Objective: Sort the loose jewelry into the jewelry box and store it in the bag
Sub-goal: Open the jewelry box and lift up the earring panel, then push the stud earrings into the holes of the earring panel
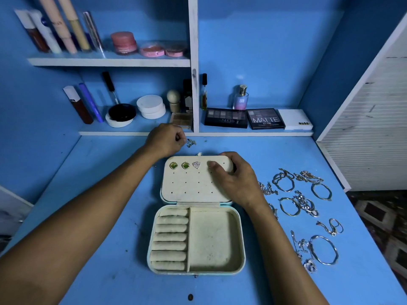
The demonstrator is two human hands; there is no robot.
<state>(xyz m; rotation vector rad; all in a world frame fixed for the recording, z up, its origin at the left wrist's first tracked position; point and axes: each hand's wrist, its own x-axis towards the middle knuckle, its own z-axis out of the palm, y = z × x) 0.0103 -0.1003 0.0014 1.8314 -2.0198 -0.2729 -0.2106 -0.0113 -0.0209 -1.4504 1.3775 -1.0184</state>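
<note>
An open cream jewelry box point(211, 238) lies in the middle of the blue table. Its lid panel point(189, 186) carries two green stud earrings point(173, 165) and a silver triangular stud point(196, 165). My right hand point(235, 179) grips the lid's far right corner, thumb pressed on the panel. Beyond the box, my left hand point(165, 139) is curled with its fingertips pinched together; what it pinches is too small to tell. A few small loose earrings point(190, 142) lie just right of it. Several bracelets and chains point(301, 205) are spread to the right of the box.
Cosmetics fill the shelves behind: eyeshadow palettes point(244, 119), a perfume bottle point(241, 98), compacts and tubes. The low shelf edge point(132, 133) runs right behind my left hand. A white slatted panel point(374, 128) stands at the right. No bag is in view.
</note>
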